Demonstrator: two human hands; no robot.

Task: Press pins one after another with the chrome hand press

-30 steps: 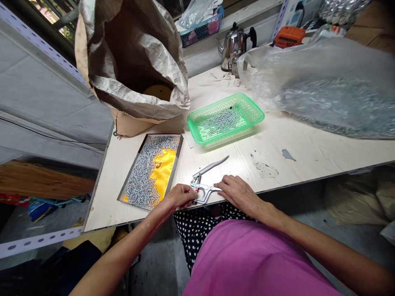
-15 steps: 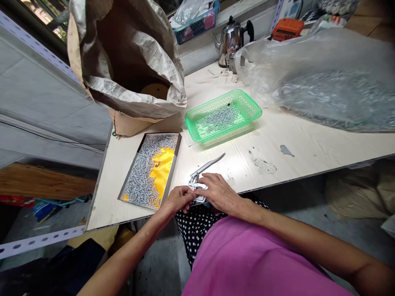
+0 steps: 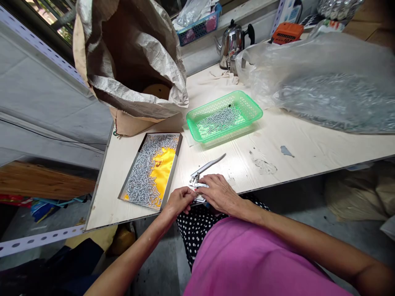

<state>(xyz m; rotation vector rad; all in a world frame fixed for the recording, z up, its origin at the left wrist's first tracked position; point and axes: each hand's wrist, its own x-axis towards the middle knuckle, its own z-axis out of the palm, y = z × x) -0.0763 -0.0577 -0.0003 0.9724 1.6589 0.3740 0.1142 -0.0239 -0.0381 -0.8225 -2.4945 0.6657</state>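
Observation:
At the table's front edge sits a silver lever tool (image 3: 197, 179) with a spring and a long handle angled up to the right; its exact kind is unclear. My right hand (image 3: 222, 194) is closed over its right side, fingers bent around the near part. My left hand (image 3: 180, 201) is pinched at the tool's near left side; whatever lies between thumb and fingers is too small to make out. Left of it, a shallow tray (image 3: 174, 168) holds many small metal pins over a yellow cloth (image 3: 165, 164). Beyond the tool, a green basket (image 3: 199, 139) holds more such pins.
A large open sack (image 3: 135, 111) stands at the back left of the table (image 3: 212, 152). A metal kettle (image 3: 231, 45) is at the back by the wall. On the right lies a big clear plastic bag (image 3: 333, 94) full of metal parts. An orange box (image 3: 286, 33) is behind it.
The view has shifted very slightly. Both hands stay at the lever tool with almost the same grip, and the tray and basket have not moved.

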